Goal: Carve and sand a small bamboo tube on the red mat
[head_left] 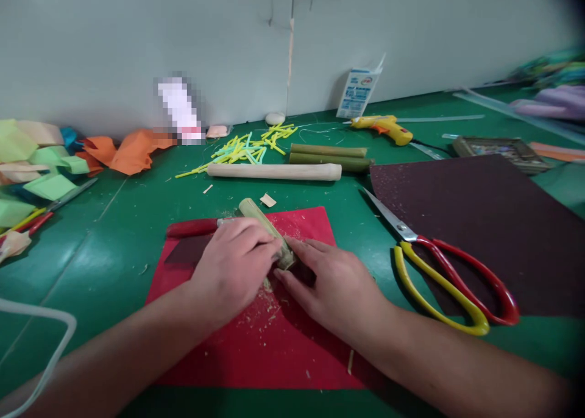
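At centre of frame, holding a tube (256, 211) aslant over a red sheet (269, 363), far end up and to the left. Pinching the near end between thumb and fingers with the right hand (338, 278). Curling the fingers of the left hand (237, 253) over the tube close by, almost meeting the right hand's fingertips; cannot tell whether clamped on the tube or on something hidden beneath. Just left of the left hand, on the red sheet, a red handle (192, 228) and a dark scrap (185, 250), both partly covered. Below the hands, scattered shavings (265, 323). Above the tube on the green table (361, 223), a pale chip (267, 200), then a pale stick (274, 172) lying crosswise in front of two green sticks (326, 160), with a heap of yellow and blue strips (242, 150) behind. At right of frame, open scissors (409, 235) overlapping a brown sheet (493, 223). In the upper right, a yellow glue gun (381, 128), a carton (359, 93) leaning against the wall (411, 34), and a tray (466, 153) of small bits. At left of frame, orange paper (137, 150) beside green paper pieces (50, 183).
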`<state>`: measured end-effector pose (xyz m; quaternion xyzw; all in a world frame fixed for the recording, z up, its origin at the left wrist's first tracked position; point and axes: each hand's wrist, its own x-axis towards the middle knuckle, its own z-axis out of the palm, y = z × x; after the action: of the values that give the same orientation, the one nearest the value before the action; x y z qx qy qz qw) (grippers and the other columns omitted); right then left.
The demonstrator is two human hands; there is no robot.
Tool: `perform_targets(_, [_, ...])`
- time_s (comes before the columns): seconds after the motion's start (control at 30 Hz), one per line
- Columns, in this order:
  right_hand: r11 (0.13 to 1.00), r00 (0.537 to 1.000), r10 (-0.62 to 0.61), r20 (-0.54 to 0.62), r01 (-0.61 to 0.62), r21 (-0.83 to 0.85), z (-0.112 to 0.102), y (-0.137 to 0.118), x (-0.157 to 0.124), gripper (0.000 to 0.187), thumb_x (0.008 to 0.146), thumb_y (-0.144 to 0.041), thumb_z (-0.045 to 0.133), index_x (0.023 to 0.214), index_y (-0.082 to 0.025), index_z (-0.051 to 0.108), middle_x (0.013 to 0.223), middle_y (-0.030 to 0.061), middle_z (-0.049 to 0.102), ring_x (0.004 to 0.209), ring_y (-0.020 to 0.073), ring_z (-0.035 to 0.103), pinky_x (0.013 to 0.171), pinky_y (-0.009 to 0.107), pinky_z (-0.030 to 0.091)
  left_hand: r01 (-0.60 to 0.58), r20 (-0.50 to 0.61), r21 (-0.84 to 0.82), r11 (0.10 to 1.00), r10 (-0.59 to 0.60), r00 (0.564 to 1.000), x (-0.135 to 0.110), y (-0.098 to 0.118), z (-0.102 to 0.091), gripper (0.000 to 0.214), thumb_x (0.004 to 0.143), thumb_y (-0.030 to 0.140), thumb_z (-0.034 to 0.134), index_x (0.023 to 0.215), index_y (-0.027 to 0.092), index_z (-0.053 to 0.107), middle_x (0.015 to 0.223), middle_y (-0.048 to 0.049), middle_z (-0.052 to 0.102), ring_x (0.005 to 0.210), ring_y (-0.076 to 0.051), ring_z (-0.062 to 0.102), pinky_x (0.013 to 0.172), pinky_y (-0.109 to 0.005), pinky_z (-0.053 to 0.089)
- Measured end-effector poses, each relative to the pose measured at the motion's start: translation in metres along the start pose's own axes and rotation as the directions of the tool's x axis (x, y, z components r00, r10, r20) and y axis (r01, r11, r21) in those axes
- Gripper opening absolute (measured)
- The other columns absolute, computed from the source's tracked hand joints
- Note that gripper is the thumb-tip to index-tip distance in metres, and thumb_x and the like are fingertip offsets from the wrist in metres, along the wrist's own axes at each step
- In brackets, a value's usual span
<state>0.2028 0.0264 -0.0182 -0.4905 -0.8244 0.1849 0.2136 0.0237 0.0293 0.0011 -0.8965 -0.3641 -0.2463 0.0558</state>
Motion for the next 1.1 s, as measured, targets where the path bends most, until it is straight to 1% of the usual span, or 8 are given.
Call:
perform_targets(0.17, [1.0,1.0,0.0,0.012,0.0,-0.003,-0.001,-0.001,0.0,0.033,0.081,-0.033,0.052,0.111,-0.021,0.058,0.101,0.0059,0.068,0.085,0.0234,0.065,0.069,0.035,0.052,0.005,0.025,-0.006,1.0,-0.005,1.0,0.0,0.0,-0.001,0.02,0.089,0.018,0.045,0.097,0.016,0.064,0.087,-0.0052,0.064,0.09,-0.021,0.057,0.078,-0.037,0.047])
perform_targets(0.4, [1.0,1.0,0.005,0.013,-0.005,-0.001,-0.002,-0.001,0.0,0.031,0.081,-0.033,0.051,0.109,-0.021,0.058,0.1,0.006,0.068,0.084,0.0227,0.065,0.068,0.034,0.052,0.01,0.029,-0.016,1.0,-0.009,1.0,0.0,0.001,-0.002,0.02,0.089,0.017,0.046,0.096,0.014,0.064,0.086,-0.0056,0.064,0.088,-0.02,0.056,0.076,-0.036,0.047])
perform_targets(0.53, [1.0,1.0,0.004,0.015,-0.004,-0.022,-0.001,-0.002,0.0,0.031,0.081,-0.033,0.05,0.108,-0.02,0.058,0.098,0.0066,0.068,0.082,0.023,0.065,0.066,0.034,0.051,-0.011,0.03,-0.027,1.0,0.012,0.999,0.001,-0.002,-0.001,0.021,0.09,0.017,0.045,0.097,0.014,0.064,0.088,-0.0053,0.064,0.09,-0.02,0.055,0.078,-0.036,0.047])
perform_targets(0.63, [0.999,1.0,0.012,0.018,-0.011,-0.036,-0.001,-0.003,0.0,0.029,0.083,-0.034,0.048,0.106,-0.021,0.058,0.096,0.0064,0.068,0.08,0.0229,0.065,0.065,0.034,0.051,0.009,0.048,0.0,1.0,-0.009,0.999,0.001,-0.002,-0.001,0.02,0.089,0.018,0.046,0.097,0.014,0.064,0.09,-0.0056,0.064,0.092,-0.021,0.055,0.079,-0.037,0.047])
perform_targets(0.73, [0.999,1.0,-0.003,0.023,0.004,-0.033,-0.002,-0.004,0.0,0.029,0.084,-0.033,0.047,0.107,-0.02,0.058,0.097,0.0068,0.068,0.082,0.0228,0.065,0.067,0.033,0.05,-0.002,0.056,-0.009,1.0,0.002,0.998,0.001,-0.002,-0.001,0.021,0.089,0.017,0.045,0.099,0.014,0.064,0.09,-0.0056,0.064,0.092,-0.02,0.056,0.08,-0.037,0.047])
perform_targets(0.87, [0.998,1.0,0.004,0.02,-0.003,-0.059,-0.003,-0.005,0.001,0.03,0.084,-0.034,0.047,0.108,-0.02,0.058,0.096,0.0068,0.068,0.08,0.0222,0.065,0.064,0.032,0.049,0.006,0.029,0.047,0.999,-0.007,1.0,0.0,-0.008,-0.002,0.022,0.09,0.017,0.044,0.1,0.015,0.063,0.093,-0.0058,0.064,0.09,-0.019,0.056,0.079,-0.037,0.048])
perform_targets(1.0, [0.996,1.0,0.023,0.012,-0.022,-0.091,-0.004,-0.004,0.003,0.026,0.082,-0.035,0.051,0.102,-0.021,0.06,0.091,0.0049,0.068,0.076,0.0211,0.064,0.06,0.03,0.046,0.014,0.011,0.101,0.995,-0.016,1.0,-0.003,-0.018,-0.003,0.021,0.088,0.015,0.046,0.1,0.013,0.063,0.095,-0.0073,0.065,0.09,-0.021,0.056,0.079,-0.038,0.048])
perform_targets(1.1, [0.989,0.998,0.055,0.035,-0.049,-0.142,-0.004,-0.004,0.002,0.021,0.079,-0.039,0.056,0.087,-0.021,0.06,0.081,0.0028,0.066,0.07,0.0201,0.062,0.054,0.029,0.041,-0.02,0.007,0.082,0.996,0.019,1.0,-0.006,-0.021,-0.005,0.021,0.086,0.012,0.048,0.102,0.012,0.062,0.099,-0.0076,0.065,0.094,-0.021,0.056,0.083,-0.037,0.047])
